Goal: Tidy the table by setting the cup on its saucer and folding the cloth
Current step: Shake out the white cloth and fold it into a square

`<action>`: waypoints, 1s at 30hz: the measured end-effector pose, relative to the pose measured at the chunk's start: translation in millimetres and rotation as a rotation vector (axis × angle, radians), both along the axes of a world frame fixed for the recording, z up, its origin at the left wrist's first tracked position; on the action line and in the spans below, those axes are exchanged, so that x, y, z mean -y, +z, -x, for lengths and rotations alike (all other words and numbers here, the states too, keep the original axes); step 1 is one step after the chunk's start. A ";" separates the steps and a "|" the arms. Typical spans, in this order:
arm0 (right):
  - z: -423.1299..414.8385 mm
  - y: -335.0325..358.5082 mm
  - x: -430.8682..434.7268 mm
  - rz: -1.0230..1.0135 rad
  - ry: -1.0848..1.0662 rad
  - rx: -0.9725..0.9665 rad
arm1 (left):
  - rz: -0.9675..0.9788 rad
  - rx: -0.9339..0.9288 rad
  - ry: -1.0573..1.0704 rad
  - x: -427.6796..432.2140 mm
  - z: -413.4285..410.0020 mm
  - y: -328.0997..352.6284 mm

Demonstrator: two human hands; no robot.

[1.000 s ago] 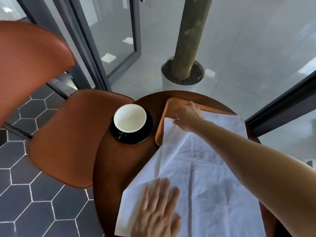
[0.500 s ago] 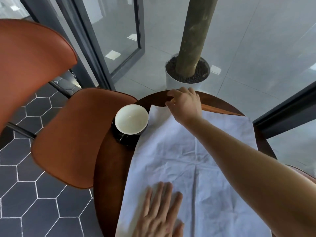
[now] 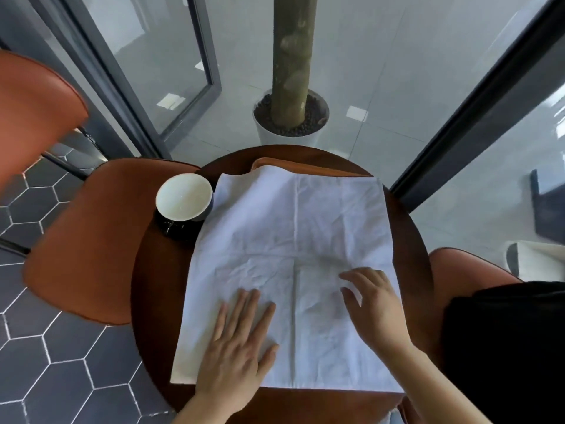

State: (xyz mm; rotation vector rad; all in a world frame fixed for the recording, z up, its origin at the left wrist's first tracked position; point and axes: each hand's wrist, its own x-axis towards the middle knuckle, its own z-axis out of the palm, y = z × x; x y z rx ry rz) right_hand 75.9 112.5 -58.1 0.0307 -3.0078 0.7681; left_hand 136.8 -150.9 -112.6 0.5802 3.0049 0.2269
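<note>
Here, cloth [image 3: 293, 255] spread flat, both hands on it; cup [image 3: 184, 197] on saucer [image 3: 175, 229]

One cup [image 3: 184, 197], one saucer [image 3: 174, 229], one cloth [image 3: 290, 240] (creased), two hands, perhaps one tray [image 3: 305, 169], two chairs

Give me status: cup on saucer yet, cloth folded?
Done: the cup sits on its black saucer. In hand: the white cloth lies spread flat over the table, covering most of the orange tray; left hand and right hand rest open on it. Left: no fold made yet.
</note>
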 end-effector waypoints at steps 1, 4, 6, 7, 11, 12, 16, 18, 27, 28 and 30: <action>-7.9 -0.1 -2.2 0.009 0.003 -0.004 | 0.011 0.013 0.005 -0.9 -0.2 4.3; -30.9 1.4 -9.1 0.034 -0.013 -0.009 | -0.022 0.014 0.032 -0.5 -6.7 15.9; -46.0 4.3 -16.8 0.036 -0.043 -0.001 | -0.117 -0.028 0.065 7.3 -14.0 21.3; -53.7 6.0 -21.2 0.034 -0.052 0.006 | -0.163 -0.069 0.079 14.0 -18.2 23.4; -81.9 8.4 -35.7 0.014 0.008 0.034 | -0.216 -0.180 0.038 49.8 -33.9 29.9; -88.2 8.6 -37.7 0.000 0.052 0.036 | -0.210 -0.175 0.010 57.5 -37.2 31.7; -109.6 10.2 -46.0 -0.069 0.247 0.054 | -0.143 -0.104 -0.023 84.1 -50.9 39.7; -118.4 9.0 -52.4 -0.114 0.293 0.098 | -0.100 -0.065 -0.026 96.7 -57.7 42.6; -134.1 0.5 -71.4 -0.208 0.406 0.143 | -0.051 -0.034 0.015 105.0 -65.7 46.0; -134.4 -0.9 -73.6 -0.225 0.424 0.135 | -0.031 -0.038 0.011 105.0 -63.8 45.1; -135.1 -3.7 -79.9 -0.246 0.461 0.111 | 0.021 -0.036 -0.013 105.3 -59.7 44.0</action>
